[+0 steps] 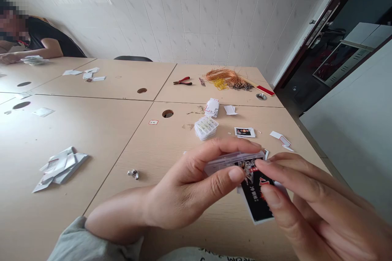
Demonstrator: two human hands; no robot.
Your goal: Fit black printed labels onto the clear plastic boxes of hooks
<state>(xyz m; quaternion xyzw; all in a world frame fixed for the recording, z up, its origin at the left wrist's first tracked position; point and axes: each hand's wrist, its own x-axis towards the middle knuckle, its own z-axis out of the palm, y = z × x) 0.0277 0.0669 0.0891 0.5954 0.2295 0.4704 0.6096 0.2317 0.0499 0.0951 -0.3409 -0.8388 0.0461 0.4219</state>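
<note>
One flat translucent plastic case (218,164) in left grip (196,187)

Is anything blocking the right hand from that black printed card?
Nothing visible: the right hand is right at the black printed card. The left hand holds a clear plastic case by the card's upper end.

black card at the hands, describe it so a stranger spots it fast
Over the wooden table, the left hand holds a clear plastic case. Just below it, by the right hand, is the black card with red and white print. A similar card lies on the table; this one is raised.
</note>
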